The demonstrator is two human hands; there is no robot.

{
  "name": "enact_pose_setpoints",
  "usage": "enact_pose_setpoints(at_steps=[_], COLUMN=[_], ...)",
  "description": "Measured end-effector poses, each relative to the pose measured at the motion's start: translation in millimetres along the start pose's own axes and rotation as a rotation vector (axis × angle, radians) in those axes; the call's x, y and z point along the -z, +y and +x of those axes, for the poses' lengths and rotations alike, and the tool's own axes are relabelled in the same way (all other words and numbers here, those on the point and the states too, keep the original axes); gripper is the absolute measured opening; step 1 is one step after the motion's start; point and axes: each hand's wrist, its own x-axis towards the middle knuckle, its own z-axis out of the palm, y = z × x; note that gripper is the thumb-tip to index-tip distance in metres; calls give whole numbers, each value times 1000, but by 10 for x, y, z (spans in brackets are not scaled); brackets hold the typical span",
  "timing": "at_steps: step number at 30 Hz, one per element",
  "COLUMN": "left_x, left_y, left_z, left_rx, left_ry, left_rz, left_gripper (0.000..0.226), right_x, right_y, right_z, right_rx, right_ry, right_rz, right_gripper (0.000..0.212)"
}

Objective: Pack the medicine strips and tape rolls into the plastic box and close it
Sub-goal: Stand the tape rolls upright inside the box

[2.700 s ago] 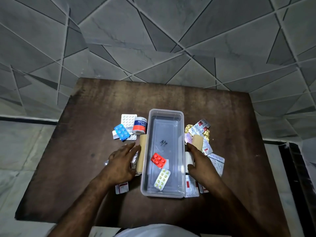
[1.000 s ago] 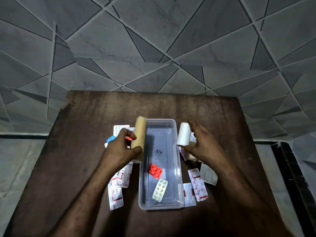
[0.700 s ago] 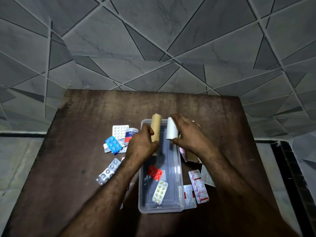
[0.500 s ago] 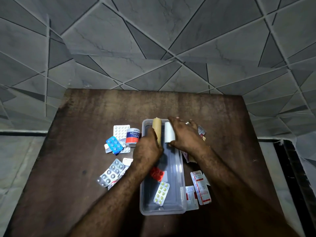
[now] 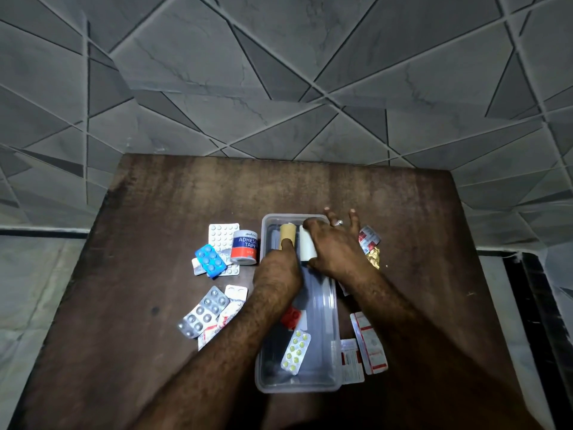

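Observation:
A clear plastic box (image 5: 329,308) lies lengthwise at the table's middle. My left hand (image 5: 279,271) grips a tan tape roll (image 5: 287,235) down inside the box's far end. Beside it my right hand (image 5: 333,248) holds a white tape roll (image 5: 307,247) in the same end, thumb and forefinger on it, other fingers spread. A red strip (image 5: 291,318) and a yellow-pill strip (image 5: 295,352) lie in the box's near half. An adhesive tape roll (image 5: 245,246), a blue strip (image 5: 210,261), a white strip (image 5: 224,235) and silver strips (image 5: 203,312) lie left of the box.
More strips lie right of the box: red-and-white ones (image 5: 369,342) near the front, a gold foil one (image 5: 373,257) and a red-printed one (image 5: 369,237) further back. The dark wooden table (image 5: 155,193) stands on a grey tiled floor; no lid is visible.
Both hands lifted a roll from beside the box, carried them over its far end, and lowered them side by side into it.

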Motion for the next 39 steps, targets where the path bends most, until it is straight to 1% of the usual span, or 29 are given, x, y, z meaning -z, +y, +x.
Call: enact_pose_setpoints(at_steps=[5,10,13,15,17,19,21,22,24,26,28,30,32,35,37,39], left_x=[-32,-63,-28,51,184,330,441,493,563,578,555,501,445,393,375,365], left_y=[-5,-27,-76,-118,-197,-327,-491,-563,-678,-780,-858,-912,-937,-958,-974,-980], left_z=[13,-7,15,39,63,127,214,249,298,334,364,394,408,421,451,478], left_rx=[-22,-57,-94,-148,-206,-222,-188,-153,-100,-95,-95,-91,-98,-126,-141,-152], left_ry=[15,15,49,140,316,462,494,461,323,153,4,-80,-101,-94,-76,-56], left_rz=[51,107,106,21,-117,-182,-174,-149,-72,16,100,146,163,193,204,196], left_gripper=[44,42,37,30,26,33,44,47,56,67,82,92,95,94,91,86], right_x=[-48,-189,-200,-168,-87,-9,25,32,30,13,-42,-113,-181,-271,-306,-333], right_y=[3,1,19,48,108,227,400,482,618,699,737,737,720,695,683,672], right_z=[-34,-122,-151,-165,-193,-232,-268,-280,-314,-371,-442,-504,-548,-578,-586,-604], right_rx=[24,12,13,-19,-71,-112,-149,-172,-219,-253,-250,-238,-230,-204,-188,-176], right_ry=[-8,44,39,45,94,191,269,276,227,131,22,-90,-188,-280,-305,-294], right_rz=[-15,-11,1,76,219,347,401,413,432,443,417,410,410,311,236,188], right_gripper=[78,63,57,59,61,58,55,55,59,64,70,78,88,106,110,109])
